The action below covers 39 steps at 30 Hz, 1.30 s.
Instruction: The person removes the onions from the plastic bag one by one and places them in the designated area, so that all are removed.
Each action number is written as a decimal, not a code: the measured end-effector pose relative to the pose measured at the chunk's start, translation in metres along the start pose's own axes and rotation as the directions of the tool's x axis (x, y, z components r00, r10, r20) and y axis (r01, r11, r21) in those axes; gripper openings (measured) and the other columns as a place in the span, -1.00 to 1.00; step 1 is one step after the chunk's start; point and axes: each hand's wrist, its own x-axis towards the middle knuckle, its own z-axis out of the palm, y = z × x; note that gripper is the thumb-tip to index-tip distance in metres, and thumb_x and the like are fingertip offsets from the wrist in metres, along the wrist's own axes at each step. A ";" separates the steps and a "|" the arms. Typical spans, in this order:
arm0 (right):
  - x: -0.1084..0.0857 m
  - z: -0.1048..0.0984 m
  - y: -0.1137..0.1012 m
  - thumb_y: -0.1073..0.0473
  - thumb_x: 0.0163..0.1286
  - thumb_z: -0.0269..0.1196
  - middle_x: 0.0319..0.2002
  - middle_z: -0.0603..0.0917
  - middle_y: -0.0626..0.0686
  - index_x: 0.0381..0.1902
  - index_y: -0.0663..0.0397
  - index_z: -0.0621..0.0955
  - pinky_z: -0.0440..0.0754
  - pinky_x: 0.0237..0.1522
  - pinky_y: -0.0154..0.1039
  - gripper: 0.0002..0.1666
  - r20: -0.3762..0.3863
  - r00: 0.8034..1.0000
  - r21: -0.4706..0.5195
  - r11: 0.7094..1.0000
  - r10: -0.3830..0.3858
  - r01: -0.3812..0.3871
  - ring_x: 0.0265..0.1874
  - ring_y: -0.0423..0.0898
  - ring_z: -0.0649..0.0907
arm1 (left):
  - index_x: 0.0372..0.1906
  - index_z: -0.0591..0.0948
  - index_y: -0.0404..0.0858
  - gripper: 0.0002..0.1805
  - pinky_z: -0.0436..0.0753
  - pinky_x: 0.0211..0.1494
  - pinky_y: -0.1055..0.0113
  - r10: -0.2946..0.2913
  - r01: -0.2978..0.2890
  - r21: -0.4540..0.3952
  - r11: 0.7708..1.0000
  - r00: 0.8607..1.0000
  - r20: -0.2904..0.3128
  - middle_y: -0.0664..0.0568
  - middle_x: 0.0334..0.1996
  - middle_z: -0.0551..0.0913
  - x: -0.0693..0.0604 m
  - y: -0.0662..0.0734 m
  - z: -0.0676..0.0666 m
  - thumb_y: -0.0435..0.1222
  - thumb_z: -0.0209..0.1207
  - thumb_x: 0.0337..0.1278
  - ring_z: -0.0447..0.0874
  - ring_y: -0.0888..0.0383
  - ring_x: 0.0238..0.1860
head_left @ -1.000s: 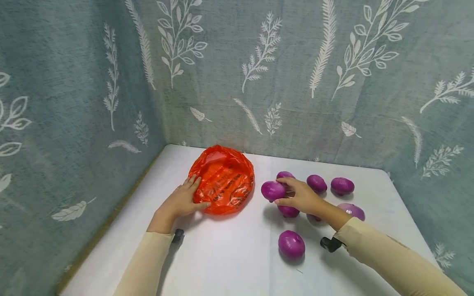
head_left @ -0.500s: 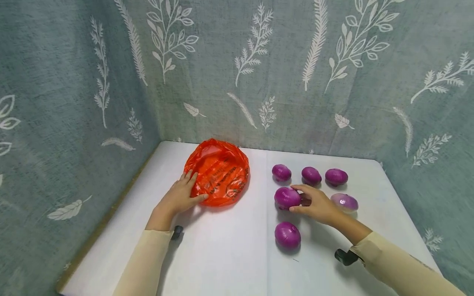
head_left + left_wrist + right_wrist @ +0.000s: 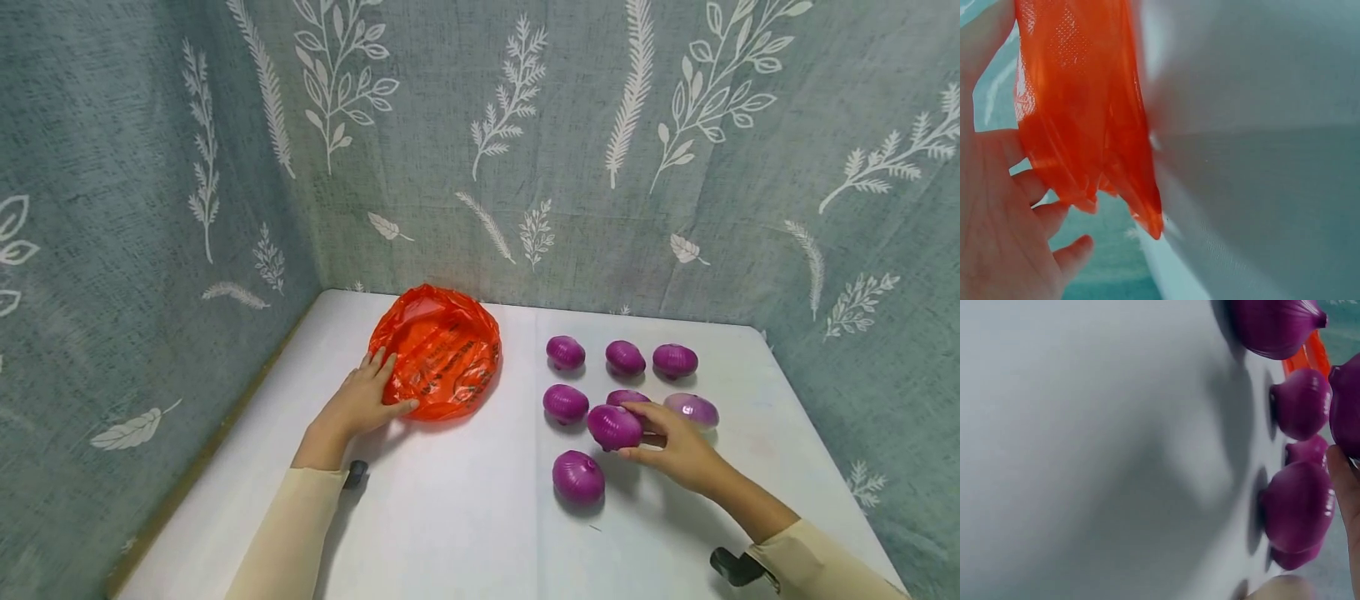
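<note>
In the head view, a purple onion [image 3: 615, 427] sits between the thumb and fingertips of my right hand [image 3: 678, 446], raised over the table. It partly covers another onion [image 3: 627, 397] behind it. The right wrist view catches the held onion [image 3: 1347, 406] at its right edge, with a finger under it. To the left, a round-mouthed red plastic bag [image 3: 442, 358] with dark print stands opened out. My left hand [image 3: 360, 400] rests against the bag's near left side, fingers spread. Seen from the left wrist, those fingers lie along the bag's outer wall [image 3: 1072, 112].
More onions stand on the white table [image 3: 450, 517]: one onion [image 3: 578, 477] nearest me, one onion [image 3: 566, 404] left of the held one, a paler onion [image 3: 692, 410] at right and several in a back row. Patterned green curtains [image 3: 480, 150] border the table behind and at the sides.
My right hand has carried its onion rightward and nearer to me, uncovering the onions it passed over. My left hand stays at the bag. The head view has shifted slightly.
</note>
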 end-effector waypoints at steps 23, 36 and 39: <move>-0.046 0.003 0.039 0.10 0.03 0.54 0.17 0.56 0.12 0.26 0.13 0.49 0.62 0.00 -0.25 -0.17 0.019 0.998 0.055 0.997 0.054 -0.055 0.07 0.10 0.57 | 0.53 0.03 -0.34 0.20 -0.07 0.40 -0.28 -0.041 0.041 -0.011 0.999 0.999 0.029 -0.34 0.50 -0.14 0.005 -0.006 -0.001 0.44 0.03 0.03 -0.29 -0.33 0.48; -0.051 0.003 0.048 0.12 0.01 0.55 0.20 0.51 0.23 0.27 0.20 0.42 0.54 0.12 -0.13 -0.11 0.103 0.988 0.126 0.984 0.114 -0.127 0.17 0.27 0.52 | 0.53 0.00 -0.34 0.24 -0.10 0.38 -0.33 -0.061 0.061 -0.025 0.998 0.998 0.035 -0.35 0.51 -0.18 0.010 -0.015 -0.003 0.47 0.00 0.00 -0.31 -0.34 0.48; -0.049 0.000 0.047 0.10 0.00 0.55 0.16 0.54 0.18 0.23 0.20 0.43 0.54 0.12 -0.08 -0.14 0.103 0.990 0.074 0.992 0.096 -0.104 0.15 0.23 0.52 | 0.53 0.00 -0.33 0.23 -0.10 0.38 -0.32 -0.055 0.055 -0.025 0.998 0.998 0.026 -0.34 0.51 -0.18 0.013 -0.016 -0.004 0.47 0.00 0.00 -0.31 -0.35 0.47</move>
